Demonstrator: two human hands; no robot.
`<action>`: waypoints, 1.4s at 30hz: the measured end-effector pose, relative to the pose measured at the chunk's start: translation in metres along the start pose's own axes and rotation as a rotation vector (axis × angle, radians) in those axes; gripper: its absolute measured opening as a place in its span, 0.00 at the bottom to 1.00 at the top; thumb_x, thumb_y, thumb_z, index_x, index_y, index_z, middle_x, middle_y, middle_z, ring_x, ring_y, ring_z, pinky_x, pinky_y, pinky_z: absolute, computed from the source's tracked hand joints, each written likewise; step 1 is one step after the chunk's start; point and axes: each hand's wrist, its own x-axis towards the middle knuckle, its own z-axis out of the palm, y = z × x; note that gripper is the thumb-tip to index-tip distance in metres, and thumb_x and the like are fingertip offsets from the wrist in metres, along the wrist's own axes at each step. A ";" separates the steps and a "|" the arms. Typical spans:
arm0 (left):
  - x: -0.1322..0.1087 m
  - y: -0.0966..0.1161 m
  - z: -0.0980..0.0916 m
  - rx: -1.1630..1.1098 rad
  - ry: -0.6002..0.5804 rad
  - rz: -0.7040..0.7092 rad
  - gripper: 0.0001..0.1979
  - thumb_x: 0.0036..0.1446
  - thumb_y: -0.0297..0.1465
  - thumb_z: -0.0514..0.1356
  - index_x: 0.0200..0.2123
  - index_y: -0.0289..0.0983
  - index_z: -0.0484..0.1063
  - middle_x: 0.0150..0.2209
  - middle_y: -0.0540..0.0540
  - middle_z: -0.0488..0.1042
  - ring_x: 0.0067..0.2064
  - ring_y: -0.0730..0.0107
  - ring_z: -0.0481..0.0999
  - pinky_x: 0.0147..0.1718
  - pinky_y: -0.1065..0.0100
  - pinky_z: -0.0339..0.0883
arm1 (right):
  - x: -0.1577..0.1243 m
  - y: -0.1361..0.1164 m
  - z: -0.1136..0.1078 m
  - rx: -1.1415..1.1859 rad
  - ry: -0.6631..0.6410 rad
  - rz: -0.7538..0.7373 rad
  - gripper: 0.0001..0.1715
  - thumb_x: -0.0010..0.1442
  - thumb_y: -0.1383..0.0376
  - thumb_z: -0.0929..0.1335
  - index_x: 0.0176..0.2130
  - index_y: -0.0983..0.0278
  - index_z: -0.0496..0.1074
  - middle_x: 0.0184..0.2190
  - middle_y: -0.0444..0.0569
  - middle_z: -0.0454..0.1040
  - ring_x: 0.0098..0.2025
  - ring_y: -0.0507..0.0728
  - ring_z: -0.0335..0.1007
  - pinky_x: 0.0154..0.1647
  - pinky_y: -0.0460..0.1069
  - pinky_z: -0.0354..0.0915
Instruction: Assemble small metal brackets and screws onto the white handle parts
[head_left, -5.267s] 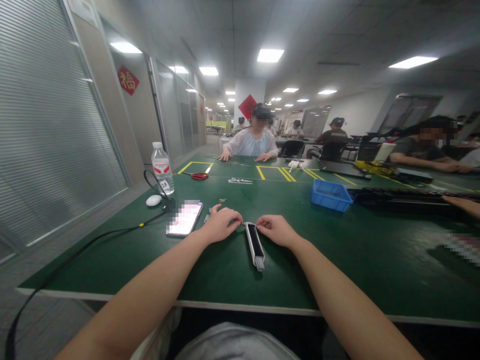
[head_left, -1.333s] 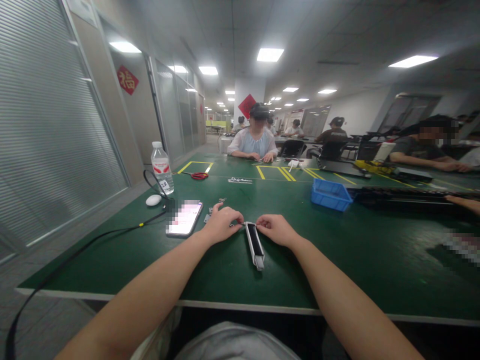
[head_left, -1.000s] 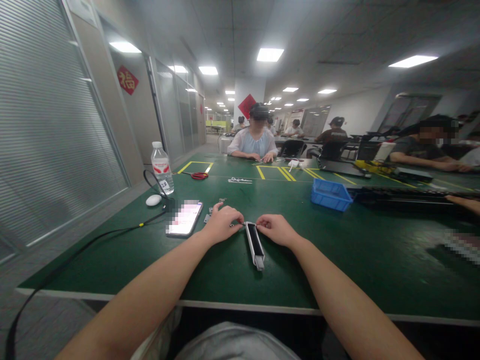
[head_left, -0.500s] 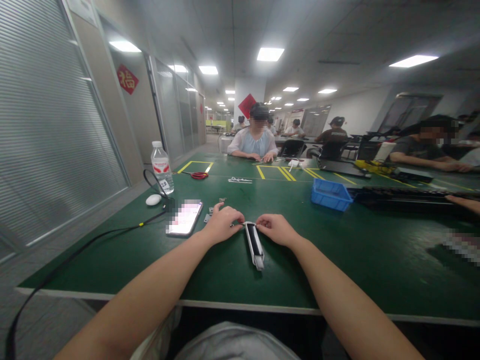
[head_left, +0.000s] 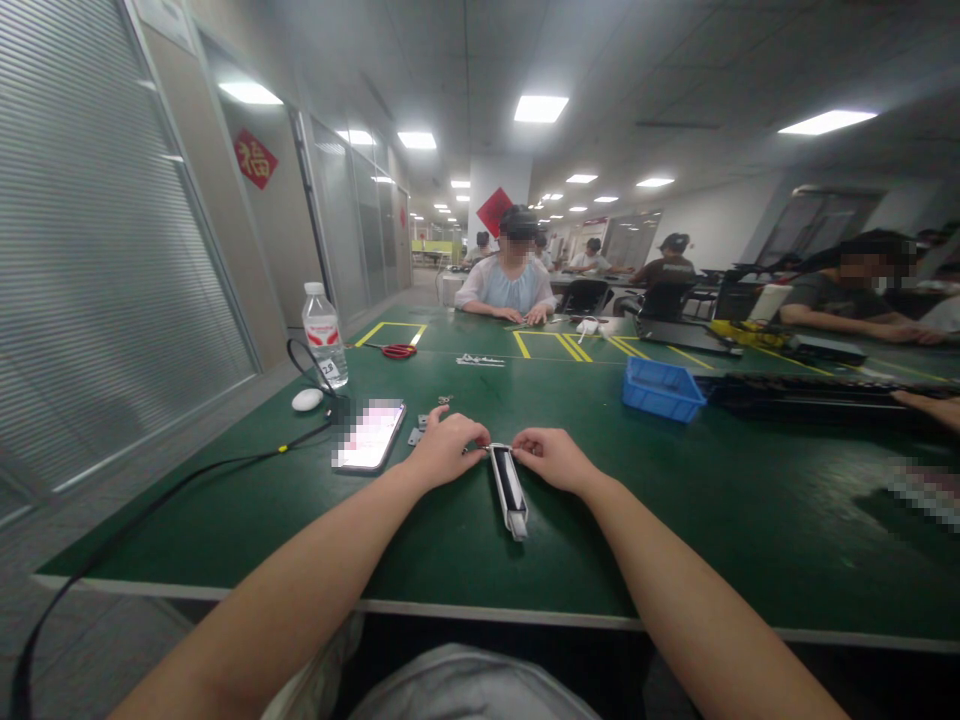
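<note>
A slim white-framed object with a dark inset (head_left: 509, 485) lies on the green table in front of me, its pale narrow tip pointing my way. At its far end, from the left, my left hand (head_left: 448, 450) has thumb and forefinger pinched together around a small thin piece beside the frame. On the opposite side of that end, my right hand (head_left: 556, 460) is closed too, fingertips against the frame's corner. What each pinch holds is too small to make out. Small grey metal plates (head_left: 417, 434) lie just behind my left hand.
Left of my hands are a lit phone (head_left: 371, 436), a white oval thing (head_left: 307, 400), a black cable (head_left: 225, 463) and a water bottle (head_left: 324, 335). Red-handled scissors (head_left: 399, 351) lie farther off. A blue bin (head_left: 662, 389) stands right. A person (head_left: 507, 280) sits opposite.
Almost nothing differs. Both hands keep their pinch at the far end of the white-framed object; the small thin piece by my left fingertips shows slightly less.
</note>
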 end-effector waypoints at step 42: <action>0.002 0.000 0.005 0.010 0.005 0.006 0.05 0.55 0.32 0.57 0.36 0.42 0.69 0.37 0.52 0.74 0.44 0.66 0.70 0.56 0.52 0.42 | 0.001 0.002 0.001 -0.007 0.005 -0.007 0.10 0.54 0.63 0.65 0.33 0.64 0.75 0.24 0.44 0.72 0.25 0.50 0.63 0.28 0.44 0.58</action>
